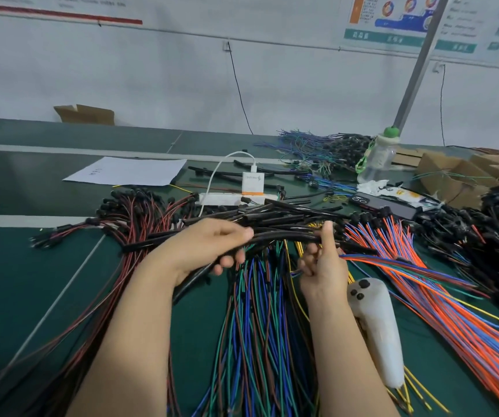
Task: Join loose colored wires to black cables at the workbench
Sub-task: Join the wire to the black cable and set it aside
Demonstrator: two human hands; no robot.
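Observation:
My left hand is closed around a bundle of black cables that runs from lower left to the right above the bench. My right hand pinches the bundle's right end with the thumb up and holds thin colored wires that trail off to the right. Under both hands lies a fan of blue, green and brown wires. More loose black cables are piled just behind the hands.
The green workbench carries red-and-black leads at left, orange-and-blue wires at right, a white handle-shaped tool, a white charger on a power strip, a paper sheet, a bottle and cardboard boxes.

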